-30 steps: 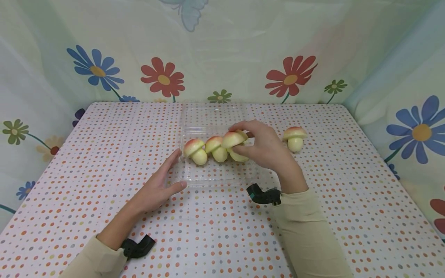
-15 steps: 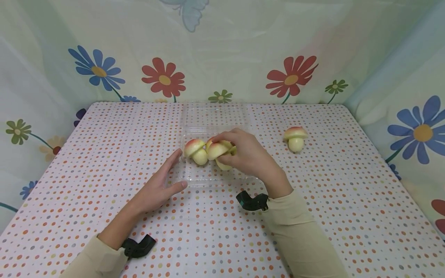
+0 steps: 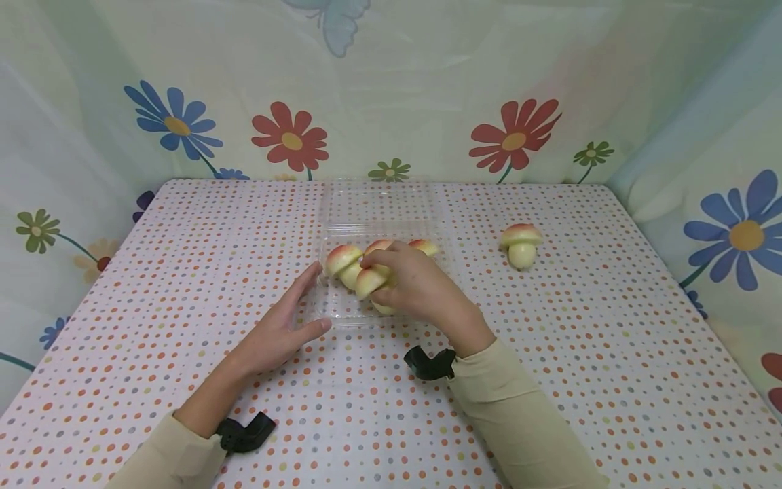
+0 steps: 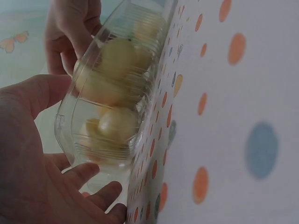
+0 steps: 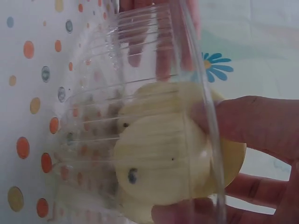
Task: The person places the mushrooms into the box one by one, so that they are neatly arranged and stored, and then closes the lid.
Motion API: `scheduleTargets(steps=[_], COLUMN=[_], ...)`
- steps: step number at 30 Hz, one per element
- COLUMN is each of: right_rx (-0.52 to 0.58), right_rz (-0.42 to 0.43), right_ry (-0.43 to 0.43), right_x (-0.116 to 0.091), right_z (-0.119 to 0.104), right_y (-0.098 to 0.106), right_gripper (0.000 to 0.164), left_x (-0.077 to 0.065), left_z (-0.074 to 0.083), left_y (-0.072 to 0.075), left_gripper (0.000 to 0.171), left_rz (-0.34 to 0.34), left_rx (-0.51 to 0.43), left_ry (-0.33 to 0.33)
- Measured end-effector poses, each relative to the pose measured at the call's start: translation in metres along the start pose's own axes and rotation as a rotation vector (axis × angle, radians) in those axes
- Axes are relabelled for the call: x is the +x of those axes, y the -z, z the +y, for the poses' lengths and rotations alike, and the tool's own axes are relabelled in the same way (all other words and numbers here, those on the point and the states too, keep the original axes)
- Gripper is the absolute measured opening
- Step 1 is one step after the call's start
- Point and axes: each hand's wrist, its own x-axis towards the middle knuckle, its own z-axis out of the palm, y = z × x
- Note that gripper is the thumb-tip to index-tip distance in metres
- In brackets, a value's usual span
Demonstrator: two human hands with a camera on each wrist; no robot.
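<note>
My right hand (image 3: 415, 282) holds a mushroom-shaped piece (image 3: 370, 281), with a red-tinged yellow cap and pale stem, low in the front of a clear plastic clamshell box (image 3: 342, 309). In the right wrist view, fingers and thumb lie around this mushroom (image 5: 159, 158), seen through the box wall. Behind it in the box sit three similar pieces: a left mushroom (image 3: 343, 259), a middle mushroom (image 3: 380, 245) partly hidden, and a right mushroom (image 3: 424, 246) mostly covered by my hand. My left hand (image 3: 277, 336), thumb and fingers spread, rests against the box's left side.
The box's clear lid (image 3: 381, 204) lies folded open toward the back. One more mushroom (image 3: 521, 246) stands on the dotted tablecloth (image 3: 580, 326) to the right. A flowered curtain (image 3: 403, 81) rises behind the table's far edge.
My right hand has moved left and toward me with its mushroom, from over the box's right part to its front middle. The left hand stays in place.
</note>
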Motion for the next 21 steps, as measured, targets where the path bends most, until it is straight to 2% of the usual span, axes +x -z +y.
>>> scheduleTargets(steps=[21], right_rx=[-0.195], right_rz=[-0.022], right_ry=[-0.062], right_x=[-0.001], right_z=[-0.012], right_y=[-0.014], right_gripper=[0.041], left_x=[0.000], left_z=[-0.001], left_y=[0.000], left_gripper=[0.089], left_rz=[0.005], left_rx=[0.008], left_ry=[-0.003])
